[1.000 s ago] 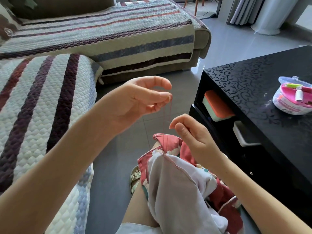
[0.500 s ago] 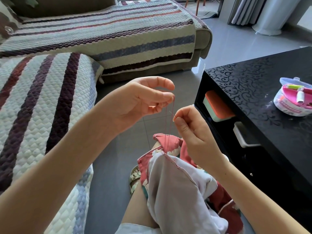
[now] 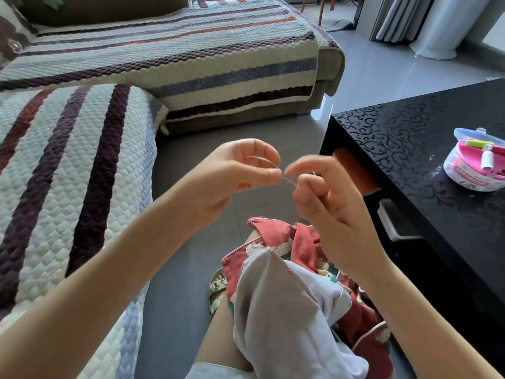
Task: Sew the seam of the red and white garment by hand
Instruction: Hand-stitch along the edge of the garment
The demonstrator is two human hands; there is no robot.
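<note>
Pinching the red thread [image 3: 290, 181] between thumb and forefinger, the left hand [image 3: 235, 184] kept a short strand taut, its other fingers loosely curled. The right hand [image 3: 336, 214] faced it just beside, fingertips curled onto the same strand, probably with the needle, though blur hid it. This looked like knotting or tidying the thread clear of the cloth. The red and white garment [image 3: 276, 291] lay bunched over the person's knee below both hands, gripped by neither. The sewing kit [image 3: 476, 166] sat well apart on the black surface [image 3: 410, 149]. Half a second earlier the right hand was lower and the thread ran down toward the garment. It had since risen level with the left.
</note>
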